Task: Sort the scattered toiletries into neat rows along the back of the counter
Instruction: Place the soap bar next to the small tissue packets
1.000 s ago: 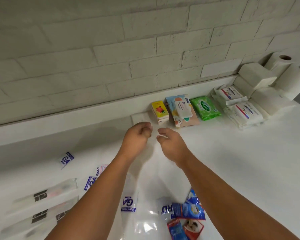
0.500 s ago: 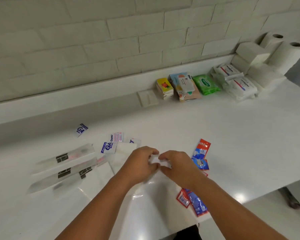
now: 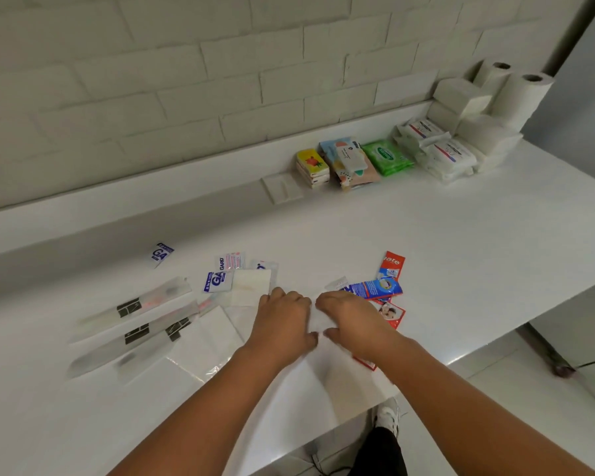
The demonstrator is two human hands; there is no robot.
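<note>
Head view: a white packet (image 3: 315, 321) is pinched by the left hand (image 3: 284, 317) and right hand (image 3: 352, 319) and largely hidden beneath them; red sachets (image 3: 394, 316) are partly covered.

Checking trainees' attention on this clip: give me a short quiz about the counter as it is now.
1. True or false: the green wipes pack lies in the row at the back of the counter.
2. What stands at that row's right end? A) toilet rolls B) soap bottles C) cups
3. How many hands grip the white packet?
Key: 1 true; 2 A; 3 two, left hand and right hand.
</note>
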